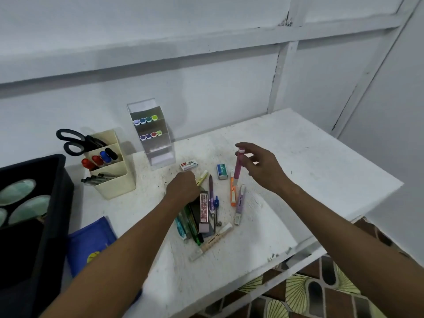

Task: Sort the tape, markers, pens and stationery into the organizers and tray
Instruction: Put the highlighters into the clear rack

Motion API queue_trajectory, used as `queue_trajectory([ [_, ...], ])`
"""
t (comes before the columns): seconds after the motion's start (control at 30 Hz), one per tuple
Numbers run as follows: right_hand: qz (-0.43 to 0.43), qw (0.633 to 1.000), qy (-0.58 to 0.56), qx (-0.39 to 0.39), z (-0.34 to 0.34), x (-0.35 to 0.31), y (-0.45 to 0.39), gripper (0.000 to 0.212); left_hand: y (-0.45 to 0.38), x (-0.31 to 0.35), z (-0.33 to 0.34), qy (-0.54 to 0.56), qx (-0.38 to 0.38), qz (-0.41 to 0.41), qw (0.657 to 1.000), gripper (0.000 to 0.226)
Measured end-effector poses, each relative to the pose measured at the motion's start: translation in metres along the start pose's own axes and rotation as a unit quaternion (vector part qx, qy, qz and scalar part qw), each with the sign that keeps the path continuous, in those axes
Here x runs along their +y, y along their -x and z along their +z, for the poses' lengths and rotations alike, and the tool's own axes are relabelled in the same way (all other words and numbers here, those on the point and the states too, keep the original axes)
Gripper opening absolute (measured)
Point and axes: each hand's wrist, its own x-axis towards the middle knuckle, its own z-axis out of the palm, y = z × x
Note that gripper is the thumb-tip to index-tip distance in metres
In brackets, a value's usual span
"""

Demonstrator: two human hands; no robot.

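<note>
My right hand [261, 166] holds a pink highlighter [238, 165] upright above the table, fingers pinching near its top. My left hand [183, 187] is down on the pile, fingers closed around a yellow highlighter [202, 177]. The pile [204, 216] holds pens, a compass, an eraser, an orange highlighter [232, 191] and a lilac highlighter [239, 204]. A clear tiered organizer [158, 154] at the back holds two rows of highlighters. A cream organizer [114, 180] holds markers, pens and black scissors [73, 141].
A black tray [55, 203] with tape rolls stands at the left edge. A blue pouch [91, 242] lies beside it. Two small staple boxes [188, 165] [222, 171] lie behind the pile. The table's front edge [298, 246] runs diagonally at the right.
</note>
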Motion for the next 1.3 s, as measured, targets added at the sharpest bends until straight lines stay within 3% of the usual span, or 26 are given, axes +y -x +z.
queue_trajectory([
  [0.2, 0.027, 0.997, -0.068, -0.028, 0.017, -0.010, -0.016, 0.028, 0.004, -0.003, -0.016, 0.123, 0.011, -0.026, 0.992, 0.015],
  [0.43, -0.002, 0.997, -0.051, -0.057, 0.050, -0.027, -0.035, 0.024, 0.014, -0.021, -0.054, 0.316, 0.011, -0.038, 0.948, 0.101],
  [0.5, -0.014, 0.996, -0.055, -0.067, 0.059, -0.034, -0.040, 0.021, 0.017, -0.028, -0.065, 0.353, 0.031, -0.031, 0.934, 0.096],
  [0.63, -0.022, 0.994, -0.076, -0.078, 0.076, -0.049, -0.052, 0.013, 0.026, -0.046, -0.087, 0.386, 0.086, -0.032, 0.918, 0.049],
  [0.73, -0.041, 0.989, -0.086, -0.113, 0.080, -0.062, -0.060, 0.012, 0.035, -0.063, -0.100, 0.323, 0.158, -0.023, 0.933, 0.032],
  [0.83, -0.052, 0.986, -0.097, -0.123, 0.085, -0.074, -0.067, 0.018, 0.042, -0.081, -0.109, 0.245, 0.231, -0.016, 0.942, 0.026],
  [0.97, -0.059, 0.983, -0.128, -0.118, 0.103, -0.080, -0.076, 0.008, 0.047, -0.092, -0.113, 0.212, 0.306, -0.020, 0.928, 0.020],
  [1.17, -0.020, 0.990, -0.073, -0.115, 0.126, -0.079, -0.084, 0.020, 0.046, -0.093, -0.112, 0.139, 0.302, -0.037, 0.943, 0.027],
  [1.3, -0.071, 0.993, 0.001, -0.096, 0.125, -0.073, -0.090, 0.023, 0.041, -0.090, -0.111, 0.131, 0.288, -0.032, 0.948, 0.031],
])
